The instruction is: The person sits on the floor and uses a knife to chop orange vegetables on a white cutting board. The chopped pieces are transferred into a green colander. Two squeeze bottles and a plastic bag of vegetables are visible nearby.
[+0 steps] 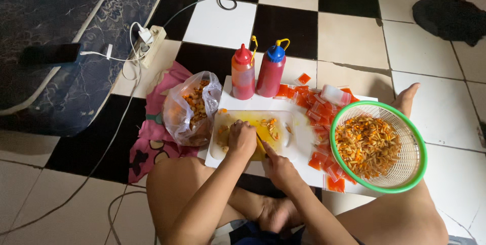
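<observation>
Black-and-white checkered floor tiles surround a low white board [263, 104] where the person sits cross-legged. On it lies a pale rectangular plastic cutting tray [283, 121] smeared yellow. The left hand [241, 138] presses closed over small orange-tan snack pieces [270, 126], which look light, brittle and oily. The right hand [277, 166] is clamped on what seems a thin yellow-handled blade [260, 144]. Nearby stand 2 squeeze bottles [257, 75], a clear bag of snacks [195, 106] and a green-rimmed plastic basket [417, 144].

Tray [288, 123] under the fingers [242, 136]; bag [192, 106] to their left; basket [410, 174] and sachets [316, 111] right; two bottles [255, 75] beyond, on the board [304, 141].
</observation>
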